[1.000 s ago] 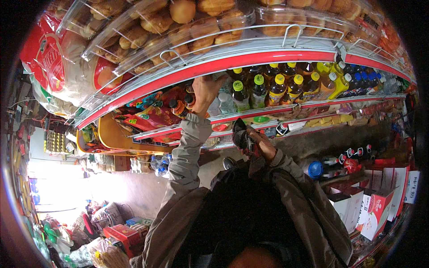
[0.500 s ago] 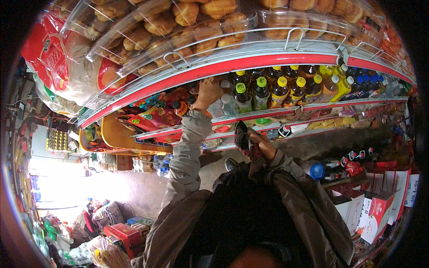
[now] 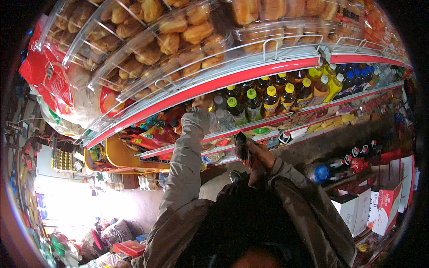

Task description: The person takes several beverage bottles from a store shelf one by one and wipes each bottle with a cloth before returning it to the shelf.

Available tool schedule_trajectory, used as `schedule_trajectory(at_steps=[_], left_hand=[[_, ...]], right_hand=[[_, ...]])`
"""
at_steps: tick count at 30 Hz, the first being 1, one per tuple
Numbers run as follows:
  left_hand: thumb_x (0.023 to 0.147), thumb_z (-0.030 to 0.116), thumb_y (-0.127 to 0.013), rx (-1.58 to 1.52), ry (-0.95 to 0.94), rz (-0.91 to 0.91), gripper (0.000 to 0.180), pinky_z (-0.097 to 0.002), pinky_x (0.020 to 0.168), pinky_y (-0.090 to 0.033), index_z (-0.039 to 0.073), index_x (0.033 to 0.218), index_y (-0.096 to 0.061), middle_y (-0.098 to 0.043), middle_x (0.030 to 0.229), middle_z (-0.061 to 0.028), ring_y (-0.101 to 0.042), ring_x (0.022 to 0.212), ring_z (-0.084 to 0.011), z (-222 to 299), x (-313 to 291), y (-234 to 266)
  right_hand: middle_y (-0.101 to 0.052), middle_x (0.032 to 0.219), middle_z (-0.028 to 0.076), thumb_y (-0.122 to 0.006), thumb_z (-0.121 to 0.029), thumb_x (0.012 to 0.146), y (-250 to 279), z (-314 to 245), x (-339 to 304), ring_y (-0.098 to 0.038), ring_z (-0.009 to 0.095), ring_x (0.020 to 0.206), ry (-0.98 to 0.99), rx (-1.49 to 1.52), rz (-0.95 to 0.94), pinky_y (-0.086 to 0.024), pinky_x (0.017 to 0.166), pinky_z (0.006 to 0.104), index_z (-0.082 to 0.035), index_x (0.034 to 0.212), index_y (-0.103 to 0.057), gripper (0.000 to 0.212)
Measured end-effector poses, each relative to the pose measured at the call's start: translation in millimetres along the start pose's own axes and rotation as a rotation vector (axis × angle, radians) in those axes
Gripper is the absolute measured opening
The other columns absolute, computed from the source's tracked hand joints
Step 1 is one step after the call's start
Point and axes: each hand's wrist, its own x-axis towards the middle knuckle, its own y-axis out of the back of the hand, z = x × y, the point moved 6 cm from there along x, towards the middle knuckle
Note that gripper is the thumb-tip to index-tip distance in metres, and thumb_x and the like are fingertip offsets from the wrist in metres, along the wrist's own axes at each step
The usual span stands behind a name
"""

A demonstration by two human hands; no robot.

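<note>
My left hand (image 3: 203,103) reaches in under the red-edged upper shelf (image 3: 250,70), beside clear-capped bottles (image 3: 222,117). The shelf's shadow hides its fingers, so I cannot tell what they touch. To its right stand dark drink bottles with yellow caps (image 3: 271,91) and green caps (image 3: 231,102). Left of the hand lie red and orange packets (image 3: 156,134). In front of my body, my right hand (image 3: 264,155) is closed on a bunched dark brown cloth (image 3: 243,149), held below the shelf edge.
Clear trays of bread (image 3: 178,40) fill the shelf above, with a wire rail (image 3: 270,47) along its front. A yellow basket (image 3: 117,154) stands at left. Cartons (image 3: 355,214) and large bottles, one with a blue cap (image 3: 321,173), stand at right. A bright opening (image 3: 67,196) lies lower left.
My left hand has gone deeper under the shelf, and its fingers are now hidden. The view has shifted, showing more of the bread trays. My right hand still holds the cloth.
</note>
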Motion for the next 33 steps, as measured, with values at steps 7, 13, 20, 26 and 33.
schedule_trajectory(at_steps=[7,13,20,26,33], left_hand=[[0.096,0.016,-0.061,0.143,-0.044,-0.011,0.035,-0.0421,0.09,-0.052,0.004,0.129,-0.06,-0.065,0.122,-0.0144,-0.063,0.106,-0.0301,25.9,3.3,7.9],[0.094,0.014,-0.061,0.403,-0.179,0.071,0.03,-0.0466,0.083,-0.053,0.004,0.123,-0.064,-0.068,0.115,-0.0169,-0.066,0.099,-0.0359,105.9,-7.2,30.8],[0.088,0.012,-0.065,0.506,-0.066,0.364,0.016,-0.0467,0.07,-0.049,0.001,0.1,-0.068,-0.068,0.088,-0.02,-0.064,0.082,-0.0416,221.0,-34.8,95.1],[0.096,0.001,-0.06,-0.183,0.039,0.84,0.028,-0.0335,0.087,-0.048,-0.002,0.123,-0.053,-0.064,0.113,-0.0127,-0.059,0.098,-0.0201,242.9,-106.8,135.6],[0.102,0.016,-0.059,-0.356,0.296,0.743,0.029,-0.0274,0.09,-0.048,-0.002,0.124,-0.052,-0.061,0.106,-0.0065,-0.058,0.099,-0.0132,255.4,-172.6,141.9]], right_hand=[[-0.07,0.085,0.012,-0.056,-0.05,0.1,16.8,-0.9,-5.3,-0.068,0.023,0.066,0.032,-0.057,0.137,-0.056,0.056,0.0419,-0.007,0.11,-0.066,0.045],[-0.071,0.076,0.01,-0.062,-0.04,0.099,20.5,2.8,-6.2,-0.066,0.02,0.058,0.051,0.05,0.137,-0.053,0.051,0.0331,-0.003,0.105,-0.067,0.038],[-0.046,0.145,0.016,-0.048,-0.029,0.106,62.3,64.7,60.9,-0.05,0.03,0.13,0.696,-0.406,-0.239,-0.052,0.106,0.0499,-0.01,0.143,-0.048,0.042],[-0.043,0.151,0.011,-0.055,-0.026,0.103,0.0,25.6,45.2,-0.043,0.03,0.137,0.236,0.125,-0.228,-0.043,0.118,0.048,-0.009,0.148,-0.043,0.049],[-0.06,0.131,0.014,-0.063,-0.027,0.099,-147.1,-127.3,-18.9,-0.062,0.029,0.114,0.707,-0.305,-0.04,-0.052,0.099,0.0455,-0.002,0.14,-0.051,0.049]])
